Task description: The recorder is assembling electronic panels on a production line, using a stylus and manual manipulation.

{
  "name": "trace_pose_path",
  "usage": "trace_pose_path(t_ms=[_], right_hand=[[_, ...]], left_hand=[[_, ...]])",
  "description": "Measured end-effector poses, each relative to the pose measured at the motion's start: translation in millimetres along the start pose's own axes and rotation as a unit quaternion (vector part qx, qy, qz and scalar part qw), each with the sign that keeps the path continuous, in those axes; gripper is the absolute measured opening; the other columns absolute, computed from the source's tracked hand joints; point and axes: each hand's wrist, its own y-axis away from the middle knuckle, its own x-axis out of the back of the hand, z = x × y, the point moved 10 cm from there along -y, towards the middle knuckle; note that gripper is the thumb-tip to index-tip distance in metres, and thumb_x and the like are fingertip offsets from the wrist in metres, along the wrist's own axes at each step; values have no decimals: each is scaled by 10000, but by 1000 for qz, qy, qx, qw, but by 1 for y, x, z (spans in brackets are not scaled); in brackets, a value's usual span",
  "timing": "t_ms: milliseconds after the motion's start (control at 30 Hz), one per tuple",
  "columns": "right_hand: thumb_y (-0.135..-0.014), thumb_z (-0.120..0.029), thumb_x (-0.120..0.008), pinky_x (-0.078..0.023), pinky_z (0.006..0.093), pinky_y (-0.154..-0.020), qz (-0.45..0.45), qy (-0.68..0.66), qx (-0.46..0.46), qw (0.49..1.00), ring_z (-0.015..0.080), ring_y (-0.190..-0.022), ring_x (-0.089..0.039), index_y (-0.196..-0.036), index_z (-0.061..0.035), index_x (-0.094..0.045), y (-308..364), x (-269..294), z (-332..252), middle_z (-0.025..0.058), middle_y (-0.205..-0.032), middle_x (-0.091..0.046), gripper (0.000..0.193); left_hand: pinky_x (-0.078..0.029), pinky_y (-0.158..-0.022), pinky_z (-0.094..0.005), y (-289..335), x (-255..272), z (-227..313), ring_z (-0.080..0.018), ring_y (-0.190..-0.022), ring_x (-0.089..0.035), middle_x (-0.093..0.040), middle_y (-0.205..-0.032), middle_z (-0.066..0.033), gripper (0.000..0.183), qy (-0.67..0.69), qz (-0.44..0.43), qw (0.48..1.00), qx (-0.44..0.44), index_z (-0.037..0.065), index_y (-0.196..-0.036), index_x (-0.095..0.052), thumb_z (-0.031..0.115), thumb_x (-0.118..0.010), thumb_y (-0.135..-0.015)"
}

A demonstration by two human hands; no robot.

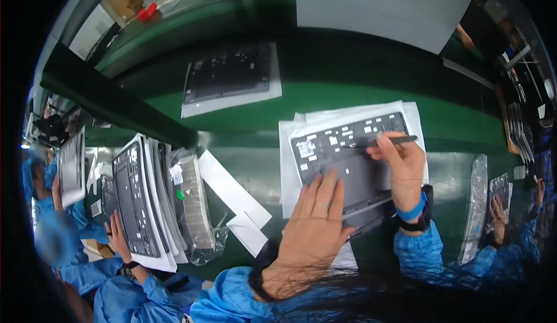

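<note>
Strands of dark hair (406, 291) hang closest to the camera, at six o'clock of the view, over your blue sleeves (420, 246). Your left hand (313, 224) lies palm down at seven o'clock on the black panel (368, 175), fingers straight and only slightly apart. Your right hand (403, 163), at three o'clock, pinches a slim dark tool (406, 139) between thumb and fingers; its tip points toward nine o'clock, over the panel. Whether the tip touches, you cannot tell from here.

Directly ahead of you, the panel lies tilted a little, dotted with white patches, on white sheets (287, 178) atop the green worktable (441, 111).

Counting from the panel, white paper strips (229, 183) lie at nine o'clock, and just beyond them a plastic-wrapped bundle (196, 207). Farther that way leans a stack of panels and sheets (136, 195), which a co-worker's hand (119, 242) touches. Another black panel on a white sheet (226, 76) sits at eleven. Near four o'clock, you have a long clear-wrapped package (476, 207); beyond it, another co-worker's hand (498, 218) rests on a smaller dark part (498, 188).
</note>
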Motion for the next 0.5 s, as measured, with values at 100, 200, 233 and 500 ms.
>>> trace_pose_path(t_ms=[100,200,233,500], right_hand=[[-1017,-141,-706,-585,276,-765,-36,6,19,999,193,-849,-752,-1109,51,-689,-23,-25,-7,113,-941,-742,214],[-1010,-131,-717,-576,263,-761,-40,-10,11,999,171,-847,-747,-1098,61,-694,-34,-37,7,108,-938,-746,212],[-1007,-115,-719,-567,253,-762,-37,-5,4,999,158,-845,-742,-1084,71,-699,-36,-38,13,106,-933,-748,203],[-1008,-166,-728,-571,271,-762,-36,54,-21,998,161,-848,-751,-1089,68,-710,-36,-45,17,120,-914,-757,247]], left_hand=[[-385,-1205,-516,-43,1,5,-417,-1417,-468,-393,-1592,-254,997,-85,27,996,21,-110,-1485,-445,337,-889,-713],[-404,-1188,-521,-62,-18,-14,-435,-1402,-474,-365,-1606,-285,1102,-123,-8,991,61,-115,-1485,-451,374,-931,-622],[-404,-1188,-521,-64,-19,-16,-435,-1402,-474,-365,-1606,-285,1102,-123,-10,990,62,-115,-1485,-451,374,-931,-622],[-431,-1171,-496,-61,-34,-24,-457,-1394,-414,-300,-1597,-294,965,-181,-21,981,62,-121,-1458,-469,398,-872,-752]])
